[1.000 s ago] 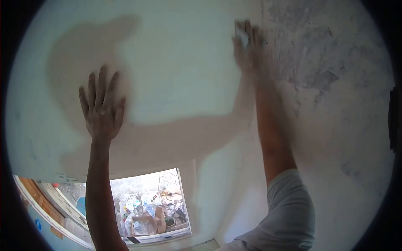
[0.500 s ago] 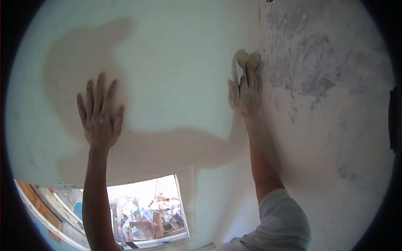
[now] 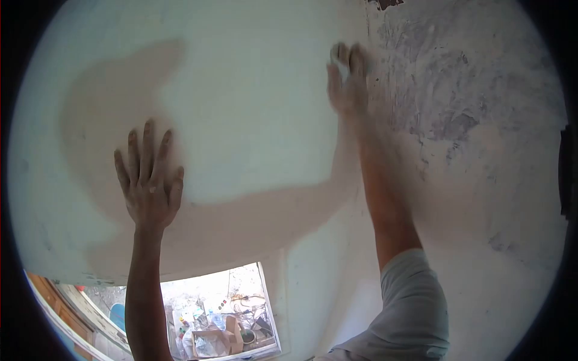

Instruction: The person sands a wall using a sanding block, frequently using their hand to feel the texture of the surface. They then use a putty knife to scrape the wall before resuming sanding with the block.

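Observation:
My left hand lies flat against the pale wall with its fingers spread. It holds nothing. My right hand is high up at the corner where the smooth wall meets a rough, patchy wall. Its fingers point upward and press a thin, pale grey piece, which looks like sandpaper, against the surface. Motion blur and the fingers hide most of that piece.
Low on the left, a window opening looks onto cluttered ground with a cardboard box, plastic bags and bottles. A wooden frame stands at the lower left edge. My shadow falls across the wall.
My right hand has slid upward along the corner with the pale grey piece under its fingers. The view has tilted up slightly; my left hand stays flat on the wall.

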`<state>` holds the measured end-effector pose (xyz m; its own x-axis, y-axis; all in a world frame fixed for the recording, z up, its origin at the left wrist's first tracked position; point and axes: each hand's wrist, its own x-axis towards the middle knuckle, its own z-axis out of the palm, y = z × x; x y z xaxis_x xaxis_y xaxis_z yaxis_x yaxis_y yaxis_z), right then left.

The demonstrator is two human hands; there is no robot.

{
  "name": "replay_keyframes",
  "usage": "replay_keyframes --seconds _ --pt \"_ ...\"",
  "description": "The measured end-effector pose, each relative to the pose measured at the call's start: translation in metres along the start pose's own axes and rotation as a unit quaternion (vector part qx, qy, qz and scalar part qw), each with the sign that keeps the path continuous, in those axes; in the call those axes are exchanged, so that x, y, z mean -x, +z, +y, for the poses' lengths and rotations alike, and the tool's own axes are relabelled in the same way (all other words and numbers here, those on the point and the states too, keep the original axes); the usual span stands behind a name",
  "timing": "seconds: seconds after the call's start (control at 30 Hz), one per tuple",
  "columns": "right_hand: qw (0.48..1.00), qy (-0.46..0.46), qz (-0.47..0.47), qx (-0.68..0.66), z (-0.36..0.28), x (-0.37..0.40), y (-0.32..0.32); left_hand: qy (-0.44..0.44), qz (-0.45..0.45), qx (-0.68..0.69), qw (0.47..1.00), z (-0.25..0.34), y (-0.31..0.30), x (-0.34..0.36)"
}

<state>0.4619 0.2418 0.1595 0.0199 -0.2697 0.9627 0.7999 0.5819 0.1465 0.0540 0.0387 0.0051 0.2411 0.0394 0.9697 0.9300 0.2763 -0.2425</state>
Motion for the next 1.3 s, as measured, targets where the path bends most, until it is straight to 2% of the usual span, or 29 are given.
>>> replay_keyframes --seconds 0.1,0.2,0.23,0.33,0.37,0.43,0.53,0.63,0.73,0.8,0.87,0.93,0.97,1.03,1.07,1.13,1.23,1.3 --pt "0.999 0.019 0.002 0.045 0.023 -0.094 0.025 0.003 -0.003 -0.003 1.000 0.001 -0.002 0.001" --pt "0.995 0.056 -0.042 0.069 0.027 -0.101 0.031 0.004 -0.012 -0.011 1.000 0.000 -0.002 0.000" --pt "0.995 0.060 -0.044 0.072 0.022 -0.084 0.029 0.002 -0.016 -0.013 1.000 0.001 -0.002 0.001" --pt "0.998 0.030 0.038 0.036 -0.014 0.027 0.007 0.002 -0.011 -0.010 1.000 0.001 -0.001 0.001" --pt "0.996 0.086 0.025 0.009 -0.037 0.072 -0.009 0.002 -0.007 -0.010 1.000 -0.001 -0.001 0.001" --pt "0.994 0.099 -0.029 0.036 -0.058 0.147 -0.032 0.003 -0.013 -0.005 1.000 0.000 0.000 0.002" --pt "0.994 0.106 -0.028 0.007 -0.078 0.176 -0.040 0.004 -0.014 0.005 1.000 0.000 -0.002 0.002" --pt "0.998 0.047 -0.023 0.038 -0.051 0.115 -0.022 0.000 -0.012 0.007 1.000 0.000 -0.001 0.002" --pt "1.000 0.007 0.017 0.005 -0.013 -0.015 0.019 0.001 -0.013 0.015 1.000 -0.001 -0.003 0.003" --pt "0.997 0.029 0.044 -0.052 0.009 -0.094 0.040 0.001 -0.014 0.012 1.000 0.000 -0.002 0.003" --pt "0.998 0.059 0.016 -0.023 0.004 -0.124 0.032 0.007 -0.018 0.011 1.000 -0.002 -0.003 0.002" --pt "0.998 0.039 -0.017 0.054 0.021 -0.129 0.038 0.002 -0.026 0.016 1.000 -0.001 -0.004 0.001" --pt "0.994 -0.016 -0.018 0.107 0.039 -0.103 0.049 0.004 -0.026 0.020 0.999 -0.001 -0.003 0.002" --pt "0.992 -0.024 -0.023 0.121 0.019 -0.047 0.033 0.004 -0.018 0.029 0.999 -0.003 -0.001 0.003" --pt "0.996 0.025 -0.032 0.085 -0.017 0.000 0.008 0.006 -0.021 0.035 0.999 -0.003 -0.002 0.004" --pt "0.993 0.035 -0.057 0.097 -0.040 0.066 -0.011 -0.002 -0.028 0.040 0.999 -0.002 -0.004 0.002" --pt "0.998 0.025 -0.046 0.040 -0.048 0.077 -0.018 -0.003 -0.017 0.058 0.998 -0.002 -0.003 0.002" --pt "0.998 0.007 -0.020 0.065 -0.034 0.028 0.002 -0.002 -0.030 0.062 0.998 -0.004 -0.005 0.002"
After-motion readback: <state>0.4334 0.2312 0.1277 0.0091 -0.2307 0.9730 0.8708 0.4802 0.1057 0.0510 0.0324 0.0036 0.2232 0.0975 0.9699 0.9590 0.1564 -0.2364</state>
